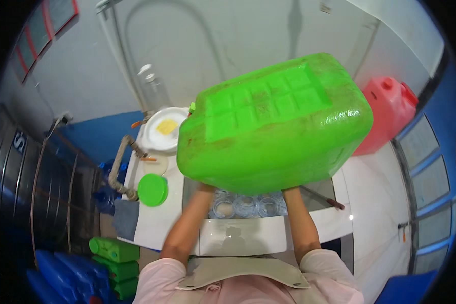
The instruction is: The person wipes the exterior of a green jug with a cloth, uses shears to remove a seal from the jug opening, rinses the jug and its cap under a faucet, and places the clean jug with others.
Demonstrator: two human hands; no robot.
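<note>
A large green plastic jerrycan [273, 125] is held up over the sink, tilted, its recessed grid panel facing up. Its surface shines wet in places and has brownish smears. My left hand [207, 187] supports it from below on the left, my right hand [291, 189] from below on the right. The fingers of both hands are hidden behind the jerrycan. Beneath it, several clear round plastic containers [247, 205] show in the sink [245, 231]. The rest of the basin is covered from view.
A red jerrycan [383, 114] stands on the right counter. To the left are a white basin [152, 133] with a yellow sponge [167, 126], a green round lid [152, 189] and a pipe [117, 167]. A brown-handled tool [334, 203] lies across the sink's right edge. Green jerrycans [117, 249] are stacked lower left.
</note>
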